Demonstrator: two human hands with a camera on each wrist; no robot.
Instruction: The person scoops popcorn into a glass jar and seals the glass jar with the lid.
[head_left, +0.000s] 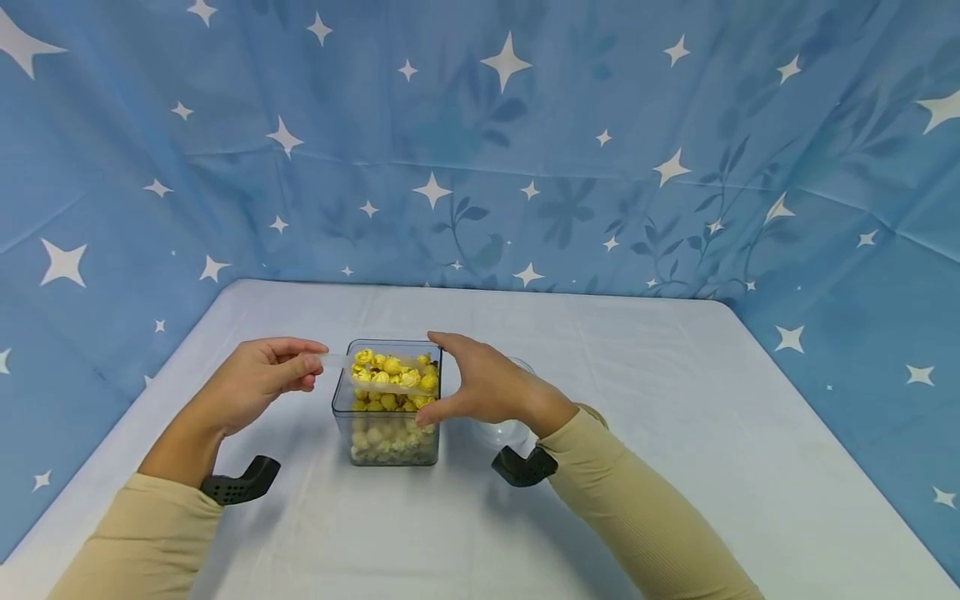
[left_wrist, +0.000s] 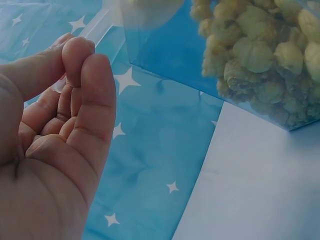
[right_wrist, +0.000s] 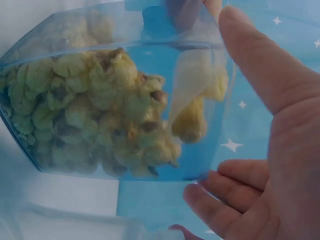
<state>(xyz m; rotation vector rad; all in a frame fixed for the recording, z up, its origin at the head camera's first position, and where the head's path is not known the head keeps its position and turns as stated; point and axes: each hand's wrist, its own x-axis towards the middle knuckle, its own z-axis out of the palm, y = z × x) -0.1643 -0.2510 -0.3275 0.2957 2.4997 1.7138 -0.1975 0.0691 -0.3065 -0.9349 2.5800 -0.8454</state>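
Observation:
A clear square container of yellow popcorn stands on the table. My left hand pinches the handle of a translucent scoop between thumb and fingers at the container's left. The scoop lies level inside the container's top, with popcorn in it; in the right wrist view its pale end shows through the wall. My right hand spans the container's right side, thumb at the front and fingers at the back. In the left wrist view, curled fingers press against the handle.
A clear round jar stands right of the container, partly hidden beneath the right wrist. A tan rim shows behind the right sleeve. The white table ends at a blue star-patterned cloth.

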